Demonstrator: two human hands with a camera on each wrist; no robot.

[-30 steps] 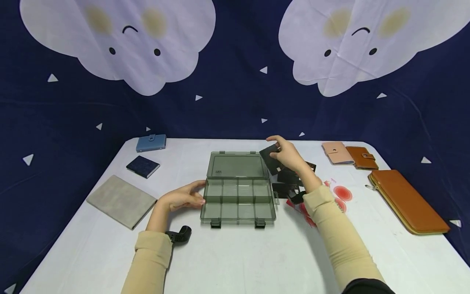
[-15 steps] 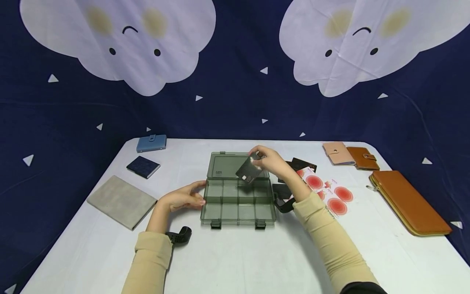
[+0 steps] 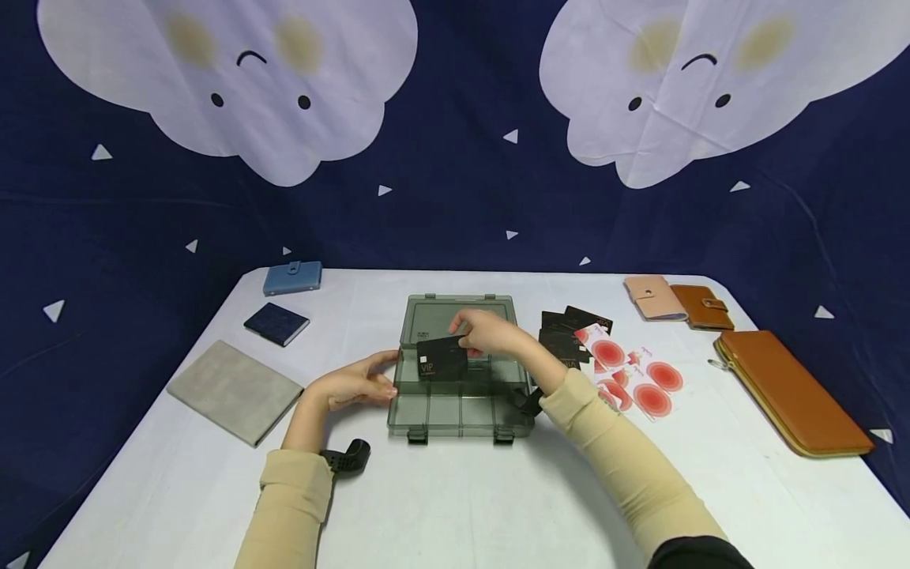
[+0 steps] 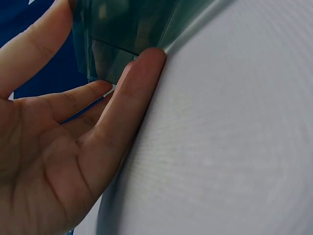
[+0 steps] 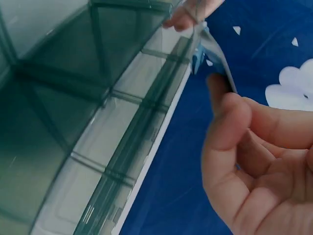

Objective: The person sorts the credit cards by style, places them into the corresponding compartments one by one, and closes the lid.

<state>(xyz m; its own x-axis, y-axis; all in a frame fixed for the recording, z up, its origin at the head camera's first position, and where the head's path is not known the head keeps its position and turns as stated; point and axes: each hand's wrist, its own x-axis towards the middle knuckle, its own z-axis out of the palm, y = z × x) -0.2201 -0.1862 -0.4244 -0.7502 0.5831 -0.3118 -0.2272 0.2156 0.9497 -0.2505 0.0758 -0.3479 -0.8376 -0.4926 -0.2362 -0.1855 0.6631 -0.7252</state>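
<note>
A black card marked VIP (image 3: 442,359) is pinched between the thumb and fingers of my right hand (image 3: 486,332), over the back row of compartments in a translucent green divided box (image 3: 460,431). In the right wrist view the card (image 5: 220,58) appears almost edge-on beyond the fingertips. The box lies with its lid (image 3: 426,316) swung back. My left hand (image 3: 353,381) rests against the box's left side, its fairly straight fingers touching the wall; in the left wrist view the fingers (image 4: 129,93) lie along the lower edge of the box. Whether the card touches the compartment floor cannot be told.
Right of the box lie several black cards (image 3: 562,341) and several white cards with red circles (image 3: 652,399). A brown zip wallet (image 3: 792,391), pink wallet (image 3: 652,296) and small brown wallet (image 3: 700,307) sit farther right. Grey (image 3: 236,390), navy (image 3: 277,322) and blue (image 3: 293,276) cases lie left.
My right hand has carried the black card leftward and down from the card pile to the box's back row. The left hand has stayed at the box's left side.
</note>
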